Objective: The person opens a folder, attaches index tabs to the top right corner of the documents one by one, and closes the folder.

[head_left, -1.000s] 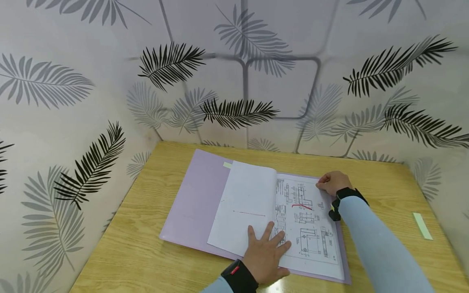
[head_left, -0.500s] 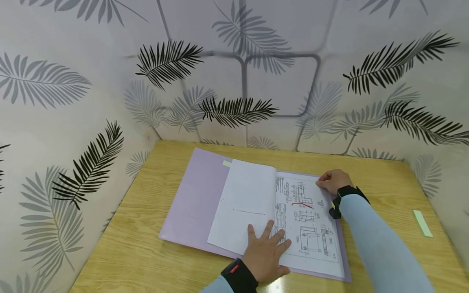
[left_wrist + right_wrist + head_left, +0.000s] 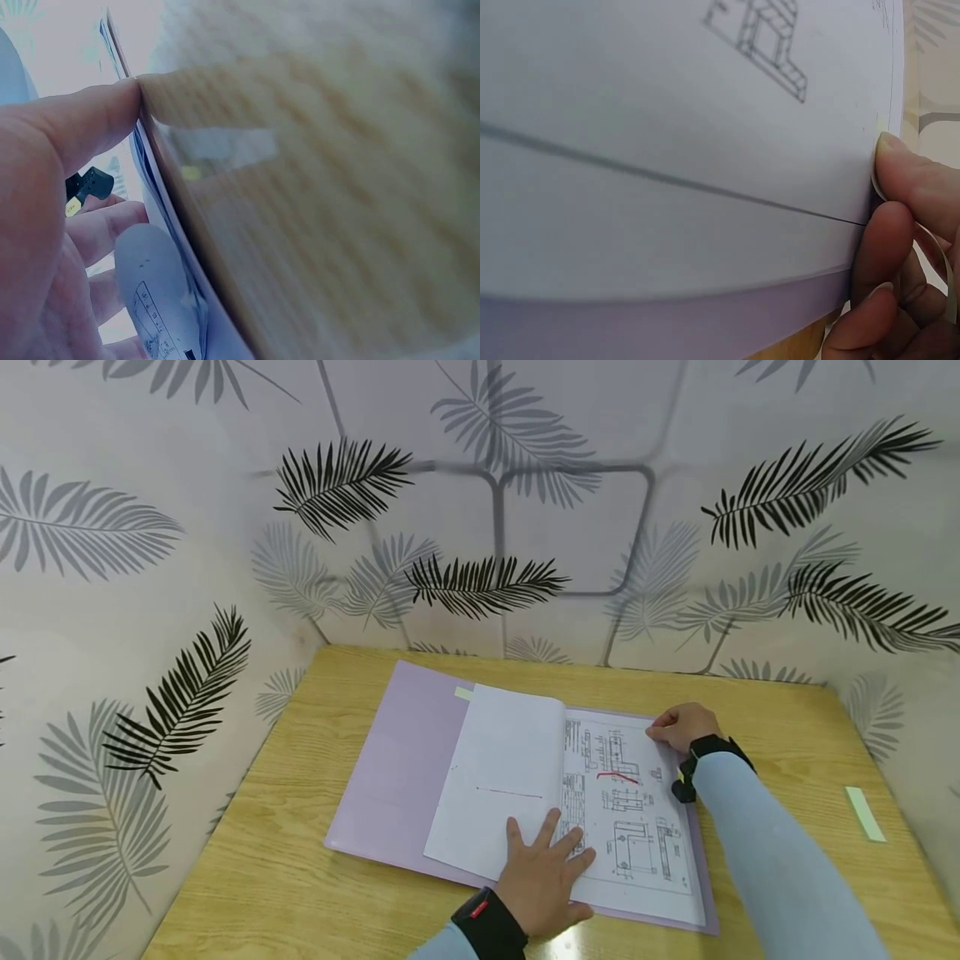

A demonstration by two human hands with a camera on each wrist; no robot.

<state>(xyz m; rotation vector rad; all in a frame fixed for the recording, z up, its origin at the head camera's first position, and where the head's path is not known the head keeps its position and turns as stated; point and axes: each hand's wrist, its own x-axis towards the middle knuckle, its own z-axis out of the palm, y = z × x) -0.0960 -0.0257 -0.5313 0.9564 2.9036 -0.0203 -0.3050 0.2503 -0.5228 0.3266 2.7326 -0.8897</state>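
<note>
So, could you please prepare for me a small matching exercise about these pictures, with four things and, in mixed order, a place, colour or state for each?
1. left hand
2. right hand
3. folder
4. table

A. lilac, lying open
B. at the far right corner of the drawing page
C. yellowish-brown, with wood grain
D. fingers spread out

Right pairs: 1-D, 2-B, 3-A, 4-C.
</note>
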